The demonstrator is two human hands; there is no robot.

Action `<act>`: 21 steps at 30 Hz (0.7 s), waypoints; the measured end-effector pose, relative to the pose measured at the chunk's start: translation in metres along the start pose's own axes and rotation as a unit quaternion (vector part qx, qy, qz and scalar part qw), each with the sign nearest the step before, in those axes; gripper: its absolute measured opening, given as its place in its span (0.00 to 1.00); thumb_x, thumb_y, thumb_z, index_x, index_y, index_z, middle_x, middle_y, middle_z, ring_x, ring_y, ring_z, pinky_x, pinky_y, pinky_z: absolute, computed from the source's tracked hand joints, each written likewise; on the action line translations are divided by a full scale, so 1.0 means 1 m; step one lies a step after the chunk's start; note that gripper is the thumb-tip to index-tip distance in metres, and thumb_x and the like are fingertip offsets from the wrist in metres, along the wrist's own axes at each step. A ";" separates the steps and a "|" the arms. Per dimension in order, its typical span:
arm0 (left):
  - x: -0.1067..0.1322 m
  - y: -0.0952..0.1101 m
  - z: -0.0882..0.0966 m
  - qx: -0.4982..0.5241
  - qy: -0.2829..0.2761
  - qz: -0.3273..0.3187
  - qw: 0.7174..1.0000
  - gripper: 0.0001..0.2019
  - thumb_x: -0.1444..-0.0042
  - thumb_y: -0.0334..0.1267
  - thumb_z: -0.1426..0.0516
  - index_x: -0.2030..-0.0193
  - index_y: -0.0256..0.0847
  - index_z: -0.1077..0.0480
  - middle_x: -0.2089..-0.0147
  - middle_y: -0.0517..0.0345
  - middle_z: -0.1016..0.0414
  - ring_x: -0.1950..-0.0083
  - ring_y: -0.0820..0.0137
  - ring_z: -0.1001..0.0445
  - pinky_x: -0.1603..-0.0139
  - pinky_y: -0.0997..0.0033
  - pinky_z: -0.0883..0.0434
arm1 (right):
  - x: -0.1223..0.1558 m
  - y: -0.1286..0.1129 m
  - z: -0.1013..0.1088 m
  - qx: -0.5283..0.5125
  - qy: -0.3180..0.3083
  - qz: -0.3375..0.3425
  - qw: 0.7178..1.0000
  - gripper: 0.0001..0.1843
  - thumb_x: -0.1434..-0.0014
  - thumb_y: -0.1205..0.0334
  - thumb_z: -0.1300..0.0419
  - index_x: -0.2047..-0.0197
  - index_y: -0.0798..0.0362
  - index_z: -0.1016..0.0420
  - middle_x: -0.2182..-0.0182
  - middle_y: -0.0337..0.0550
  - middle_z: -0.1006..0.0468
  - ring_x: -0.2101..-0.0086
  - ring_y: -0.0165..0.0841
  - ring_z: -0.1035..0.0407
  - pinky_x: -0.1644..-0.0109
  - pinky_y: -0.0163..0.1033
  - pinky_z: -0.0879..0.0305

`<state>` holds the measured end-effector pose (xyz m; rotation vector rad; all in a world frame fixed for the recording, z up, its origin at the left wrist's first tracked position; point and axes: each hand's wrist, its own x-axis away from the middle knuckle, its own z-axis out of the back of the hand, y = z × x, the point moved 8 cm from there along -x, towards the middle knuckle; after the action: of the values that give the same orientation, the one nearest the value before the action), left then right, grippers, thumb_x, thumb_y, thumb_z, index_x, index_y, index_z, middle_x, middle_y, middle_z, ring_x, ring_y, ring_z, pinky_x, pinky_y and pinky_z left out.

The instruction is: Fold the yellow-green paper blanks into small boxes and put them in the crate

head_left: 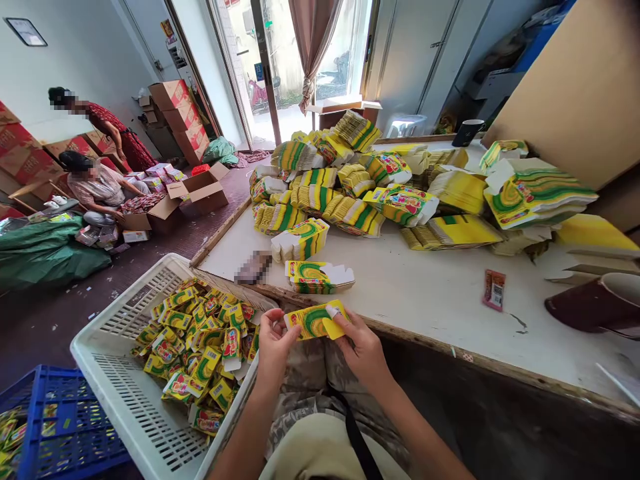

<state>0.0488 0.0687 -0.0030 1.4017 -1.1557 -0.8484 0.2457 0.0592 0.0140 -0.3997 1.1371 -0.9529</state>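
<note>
Between my hands, just in front of the table's near edge, is a small yellow and green cardboard box (315, 321). My left hand (277, 340) pinches its left end between thumb and fingers. At the other end my right hand (357, 340) grips the box, thumb on the white and yellow flaps. A short stack of flattened boxes (317, 277) lies on the table right beyond it, with another stack (300, 240) behind. To the left, a white plastic basket (100, 353) holds a heap of small yellow boxes (200, 347).
Bundles of flat boxes (340, 193) are piled across the white table (430, 287). A dark mug (595, 303) and a small packet (494, 290) are at right. A blue crate (75, 420) stands at lower left. Two people (103, 187) are among cartons at far left.
</note>
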 end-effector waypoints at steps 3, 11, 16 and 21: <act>0.004 -0.012 -0.005 0.063 -0.002 0.048 0.997 0.25 0.58 0.43 0.29 0.57 0.40 0.36 0.66 0.62 0.26 0.67 0.74 0.25 0.63 0.74 0.28 | 0.001 -0.002 -0.008 0.010 -0.015 0.001 1.000 0.26 0.32 0.66 0.45 0.33 0.41 0.34 0.33 0.50 0.35 0.38 0.45 0.34 0.39 0.50 0.29; -0.001 -0.008 -0.004 0.076 -0.015 0.079 0.994 0.30 0.61 0.45 0.27 0.54 0.40 0.35 0.72 0.64 0.24 0.73 0.73 0.25 0.68 0.74 0.28 | -0.009 -0.006 -0.006 -0.001 -0.168 0.052 0.984 0.17 0.35 0.66 0.41 0.45 0.45 0.22 0.31 0.51 0.38 0.38 0.45 0.34 0.39 0.48 0.29; -0.002 -0.009 -0.012 0.088 -0.032 0.098 0.991 0.28 0.59 0.45 0.28 0.55 0.39 0.34 0.70 0.61 0.23 0.72 0.73 0.25 0.68 0.75 0.28 | -0.010 0.004 -0.012 -0.009 -0.152 0.037 0.988 0.18 0.32 0.63 0.44 0.42 0.46 0.24 0.31 0.54 0.39 0.38 0.45 0.34 0.39 0.49 0.30; 0.001 -0.007 -0.010 0.076 -0.022 0.080 0.994 0.25 0.56 0.45 0.29 0.55 0.39 0.32 0.68 0.62 0.23 0.70 0.74 0.26 0.67 0.75 0.28 | -0.011 0.009 -0.016 0.004 -0.056 0.008 0.998 0.16 0.31 0.57 0.45 0.45 0.47 0.22 0.36 0.53 0.32 0.42 0.45 0.30 0.42 0.48 0.27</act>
<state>0.0601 0.0707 -0.0083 1.3967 -1.3709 -0.6936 0.2338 0.0759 0.0076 -0.4324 1.0325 -0.9090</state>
